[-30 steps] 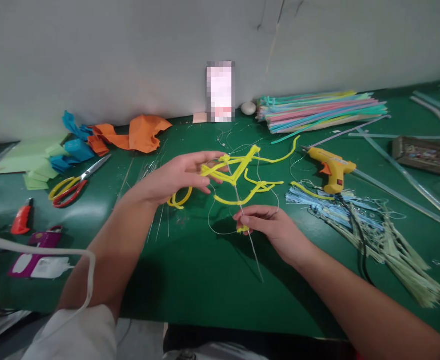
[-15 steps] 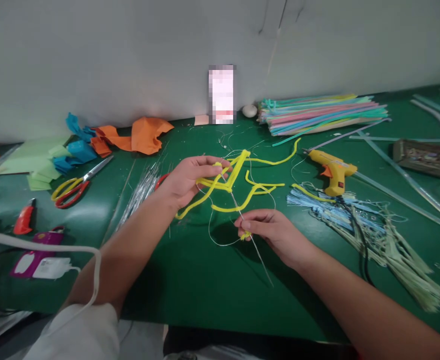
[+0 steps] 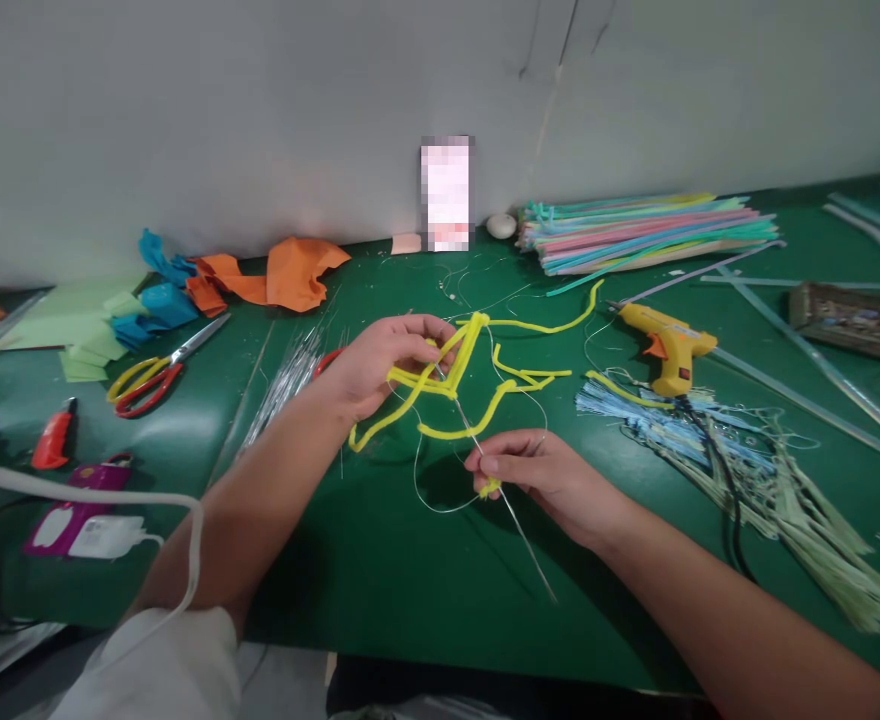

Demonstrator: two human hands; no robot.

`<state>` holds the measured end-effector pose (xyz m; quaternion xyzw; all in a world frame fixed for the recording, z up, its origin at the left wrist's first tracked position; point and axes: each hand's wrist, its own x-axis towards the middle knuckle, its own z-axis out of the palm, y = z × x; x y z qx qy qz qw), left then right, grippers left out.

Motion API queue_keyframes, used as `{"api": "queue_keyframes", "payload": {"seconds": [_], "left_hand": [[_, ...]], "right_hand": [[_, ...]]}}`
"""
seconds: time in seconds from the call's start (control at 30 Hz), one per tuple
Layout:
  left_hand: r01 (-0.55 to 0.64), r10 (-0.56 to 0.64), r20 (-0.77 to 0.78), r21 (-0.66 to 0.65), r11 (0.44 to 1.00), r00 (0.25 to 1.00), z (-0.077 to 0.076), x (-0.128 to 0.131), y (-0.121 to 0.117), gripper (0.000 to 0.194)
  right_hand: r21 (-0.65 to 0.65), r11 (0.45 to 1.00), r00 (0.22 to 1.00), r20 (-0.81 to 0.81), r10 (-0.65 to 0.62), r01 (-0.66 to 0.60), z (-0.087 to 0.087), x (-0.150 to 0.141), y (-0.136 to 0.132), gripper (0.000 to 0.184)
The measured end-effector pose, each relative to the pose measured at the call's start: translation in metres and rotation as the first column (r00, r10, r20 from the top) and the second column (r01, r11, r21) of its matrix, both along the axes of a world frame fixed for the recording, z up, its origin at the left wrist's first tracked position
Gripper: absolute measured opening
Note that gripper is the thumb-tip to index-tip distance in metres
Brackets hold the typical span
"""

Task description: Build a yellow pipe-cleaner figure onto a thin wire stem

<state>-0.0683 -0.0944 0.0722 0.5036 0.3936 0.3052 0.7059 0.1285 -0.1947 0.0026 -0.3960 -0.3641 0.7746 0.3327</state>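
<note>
Pinching the yellow frame (image 3: 464,360) at its left side, the left grip (image 3: 380,370) is narrow, its fingers curled; some fingertips are lost behind the yellow strands. The frame is held up over the middle of the counter (image 3: 380,580). The right grip (image 3: 534,465), below and to the right, is closed on a thin wire (image 3: 519,525) between thumb and fingers, with a yellow scrap (image 3: 489,488) against the fingertips. The wire slants from the frame down through this grip, its lower end jutting out past it; whether it is fixed to the frame cannot be made out. A loop of thread (image 3: 440,510) curves beside the right fingers, too fine to trace from end to end. Whether the yellow curl (image 3: 481,418) between the two grips lies on the counter or hangs above it is unclear.

The left forearm covers part of the wire bundle (image 3: 286,385), and the left wrist leaves only a bit of something red (image 3: 324,362) showing. The phone (image 3: 447,190) by the wall is pixelated, and the box (image 3: 852,325) is cut off at the right edge.

Compared with one second ago, the frame is farther left and nearer the person, the left fingers are more curled, and the wire reaches farther below the right grip. The red bit, hidden then, now shows, and more of the wire bundle is in sight.
</note>
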Motion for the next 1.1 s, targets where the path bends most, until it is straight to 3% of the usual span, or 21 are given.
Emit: {"api": "queue_keyframes", "payload": {"seconds": [0.17, 0.33, 0.43, 0.57, 0.63, 0.73, 0.87, 1.1], "left_hand": [[0.026, -0.026, -0.027, -0.003, 1.000, 0.999, -0.001, 0.001, 0.001, 0.009], [0.083, -0.069, -0.140, 0.099, 0.992, 0.988, 0.008, 0.001, -0.003, 0.012], [0.102, -0.081, -0.168, 0.120, 0.987, 0.982, 0.012, 0.001, -0.005, 0.012], [0.185, -0.150, -0.241, 0.133, 0.974, 0.959, 0.006, 0.003, -0.008, 0.013], [0.238, -0.199, -0.275, 0.115, 0.965, 0.941, -0.002, 0.007, -0.010, 0.014], [0.279, -0.247, -0.288, 0.077, 0.957, 0.925, -0.016, 0.017, -0.015, 0.016], [0.286, -0.273, -0.271, 0.009, 0.958, 0.923, -0.031, 0.029, -0.020, 0.016], [0.277, -0.297, -0.108, -0.168, 0.946, 0.949, -0.042, 0.027, -0.017, 0.013]], "right_hand": [[0.004, 1.000, 1.000, 0.004, 0.024, -0.025, 0.001, -0.003, -0.001, 0.021], [0.052, 0.994, 0.995, 0.033, 0.098, -0.100, 0.001, 0.001, 0.001, 0.027], [0.134, 0.975, 0.984, 0.017, 0.179, -0.180, 0.007, 0.016, 0.006, 0.046], [0.203, 0.973, 0.993, -0.035, 0.115, -0.106, 0.020, 0.037, 0.016, 0.074], [0.199, 0.978, 0.998, -0.024, -0.054, 0.057, 0.024, 0.038, 0.018, 0.063], [0.212, 0.921, 0.937, 0.049, -0.345, 0.328, 0.021, 0.032, 0.019, 0.040], [0.182, 0.919, 0.914, 0.147, -0.378, 0.351, 0.006, 0.024, 0.020, 0.028], [-0.005, 0.950, 0.949, 0.046, -0.311, 0.312, -0.005, 0.027, 0.024, 0.025]]}}
